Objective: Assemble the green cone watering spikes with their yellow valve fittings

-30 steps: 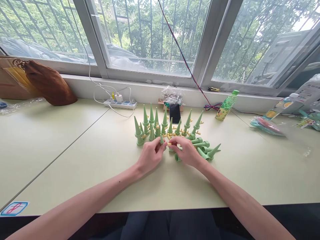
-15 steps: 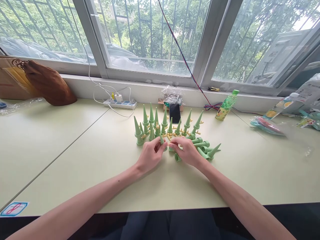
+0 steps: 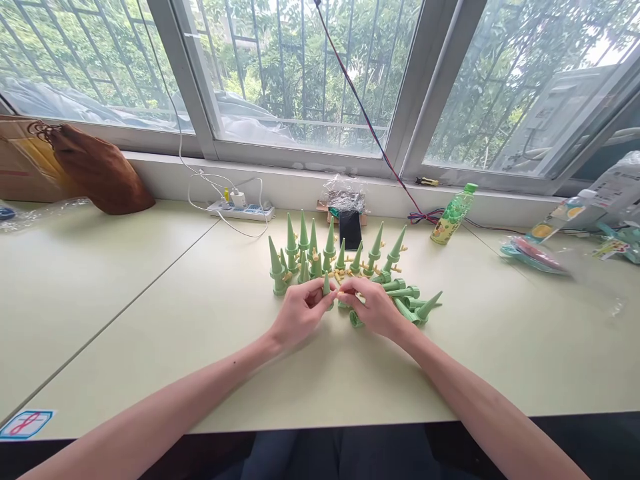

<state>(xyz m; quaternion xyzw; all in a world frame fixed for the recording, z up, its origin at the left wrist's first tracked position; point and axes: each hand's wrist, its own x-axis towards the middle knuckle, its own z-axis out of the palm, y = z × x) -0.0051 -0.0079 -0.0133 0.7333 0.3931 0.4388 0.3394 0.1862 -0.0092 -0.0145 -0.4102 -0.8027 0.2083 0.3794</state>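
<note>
My left hand is closed around a small green cone spike whose tip points up between my hands. My right hand pinches a small yellow piece against the side of that cone. Behind my hands several green cone spikes stand upright on the pale table, some with yellow side pieces. To the right of my right hand, a few more green spikes lie on their sides. A green ring-shaped end lies just under my right hand.
A black phone and a crinkled plastic bag sit behind the spikes. A green drink bottle leans at the sill. A power strip with white cables, a brown pouch at left, and packets at right.
My hands stay together on the cone and the yellow piece, with only small finger shifts. The view has tipped slightly, so everything sits a little lower in the picture.
</note>
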